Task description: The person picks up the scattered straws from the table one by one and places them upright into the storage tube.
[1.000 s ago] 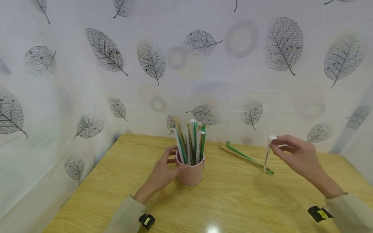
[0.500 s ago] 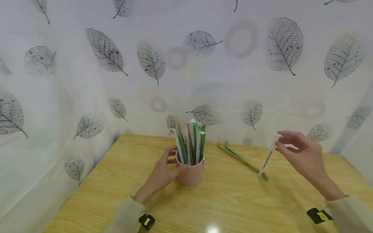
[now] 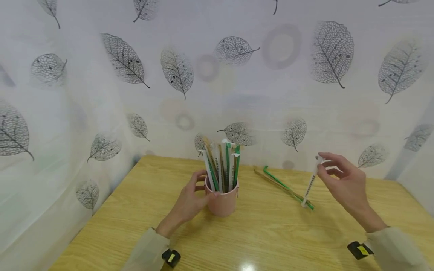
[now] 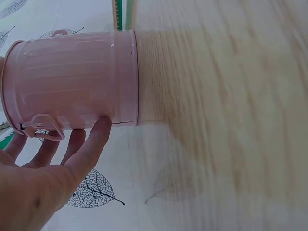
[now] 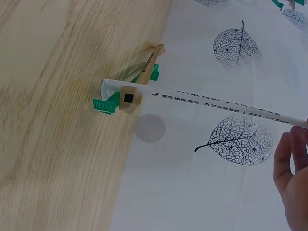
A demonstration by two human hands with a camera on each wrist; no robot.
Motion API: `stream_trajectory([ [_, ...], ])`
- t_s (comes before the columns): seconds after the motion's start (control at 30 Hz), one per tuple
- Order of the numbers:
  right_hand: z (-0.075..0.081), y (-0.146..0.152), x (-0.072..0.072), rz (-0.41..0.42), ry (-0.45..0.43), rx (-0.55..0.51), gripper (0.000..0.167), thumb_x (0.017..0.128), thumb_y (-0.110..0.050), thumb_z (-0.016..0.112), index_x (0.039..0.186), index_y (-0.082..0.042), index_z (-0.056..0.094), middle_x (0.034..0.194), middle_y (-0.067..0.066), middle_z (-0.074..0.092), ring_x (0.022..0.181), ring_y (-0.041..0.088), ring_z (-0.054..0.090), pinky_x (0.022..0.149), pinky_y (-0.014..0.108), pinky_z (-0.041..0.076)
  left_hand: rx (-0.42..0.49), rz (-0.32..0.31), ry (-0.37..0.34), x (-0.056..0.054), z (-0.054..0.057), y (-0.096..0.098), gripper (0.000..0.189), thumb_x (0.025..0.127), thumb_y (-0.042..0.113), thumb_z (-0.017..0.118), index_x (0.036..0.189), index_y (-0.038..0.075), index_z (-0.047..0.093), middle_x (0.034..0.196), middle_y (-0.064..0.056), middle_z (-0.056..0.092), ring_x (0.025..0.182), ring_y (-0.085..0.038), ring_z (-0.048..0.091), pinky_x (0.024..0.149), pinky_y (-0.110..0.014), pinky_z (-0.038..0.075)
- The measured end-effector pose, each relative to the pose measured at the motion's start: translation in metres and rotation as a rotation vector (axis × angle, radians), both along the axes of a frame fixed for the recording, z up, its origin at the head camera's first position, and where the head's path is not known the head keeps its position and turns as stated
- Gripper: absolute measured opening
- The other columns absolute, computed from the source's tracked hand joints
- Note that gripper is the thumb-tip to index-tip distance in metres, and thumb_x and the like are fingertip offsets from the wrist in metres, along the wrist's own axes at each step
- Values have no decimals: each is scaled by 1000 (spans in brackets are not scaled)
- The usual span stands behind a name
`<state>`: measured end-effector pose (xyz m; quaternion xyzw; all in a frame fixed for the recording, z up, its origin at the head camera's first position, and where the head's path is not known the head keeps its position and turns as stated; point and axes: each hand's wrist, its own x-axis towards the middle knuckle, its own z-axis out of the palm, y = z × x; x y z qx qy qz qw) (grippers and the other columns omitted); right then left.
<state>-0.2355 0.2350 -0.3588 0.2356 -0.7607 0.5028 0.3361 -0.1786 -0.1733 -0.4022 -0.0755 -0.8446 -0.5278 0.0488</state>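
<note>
My left hand point(image 3: 190, 197) holds a small pink metal pail point(image 3: 222, 205), its thumb at the rim and its fingers round the left side. The left wrist view shows a looped handle point(image 4: 45, 126) on the pail wall point(image 4: 77, 77). Packed upright in it are several thin straws in white, green and brown wrappers. My right hand point(image 3: 346, 180) pinches the top end of a white paper-wrapped straw point(image 3: 310, 182) with printed lettering. That straw slants, its lower end by the near ends of a green straw point(image 3: 281, 182) and a brown straw point(image 3: 262, 174), which lie together on the table.
A wood-grain table point(image 3: 251, 237) carries everything. Behind it hangs a pale curtain point(image 3: 217, 94) printed with dark leaves, close to the table's back edge. The same curtain runs along the left side.
The white straw has gone from nearly upright to slanted, its lower end nearer me. My right hand moved right, then slightly back left. The lying straws shifted slightly. My left hand stays put.
</note>
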Motion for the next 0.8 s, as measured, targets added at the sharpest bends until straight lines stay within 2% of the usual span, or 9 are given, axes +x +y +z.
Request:
stream_trajectory([
  [0.1, -3, -1, -1, 24, 28, 15, 38, 82, 21, 65, 118, 11, 68, 106, -19, 72, 87, -1, 65, 76, 6, 55, -2, 0, 4, 0, 0, 0, 71, 90, 35, 79, 150, 26, 41, 146, -11, 54, 122, -36, 63, 101, -55, 56],
  [0.33, -9, 2, 0, 72, -65, 81, 56, 84, 22, 65, 137, 3, 60, 114, -19, 73, 98, -4, 69, 79, 8, 56, -16, 0, 12, 0, 0, 1, 71, 90, 36, 78, 150, 28, 41, 146, -11, 54, 123, -36, 63, 100, -54, 56],
  [0.4, -9, 3, 0, 69, -63, 75, 58, 84, 22, 66, 138, 2, 59, 114, -20, 73, 98, -5, 70, 79, 8, 57, -18, -1, 15, -1, 0, 1, 71, 90, 36, 78, 150, 28, 40, 146, -10, 54, 123, -36, 63, 101, -53, 56],
  [0.5, -7, 4, -2, 77, -6, 44, 59, 81, 26, 66, 136, 6, 60, 112, -15, 75, 96, -2, 72, 79, 9, 57, -16, -3, 15, -1, 0, 1, 70, 91, 35, 78, 150, 28, 40, 146, -10, 54, 123, -36, 63, 101, -52, 56],
  [0.6, -4, 5, -4, 90, 51, -14, 60, 77, 29, 66, 134, 10, 60, 109, -10, 76, 95, 0, 73, 78, 11, 58, -17, -4, 13, 0, 0, 1, 71, 90, 35, 78, 150, 28, 40, 147, -9, 54, 123, -35, 62, 101, -52, 56],
  [0.7, 0, 6, -6, 181, 79, -141, 60, 76, 33, 63, 133, 15, 57, 106, -2, 76, 93, 5, 74, 77, 15, 60, -14, -1, 13, 0, 0, 0, 71, 90, 35, 78, 150, 28, 41, 147, -9, 54, 123, -35, 63, 101, -51, 57],
  [0.8, 3, 7, -7, 243, 10, -323, 58, 79, 32, 61, 135, 15, 55, 104, 4, 77, 89, 10, 76, 71, 20, 62, -11, 0, 13, 0, 0, 0, 71, 90, 35, 78, 150, 28, 41, 147, -9, 54, 123, -35, 63, 100, -51, 57],
])
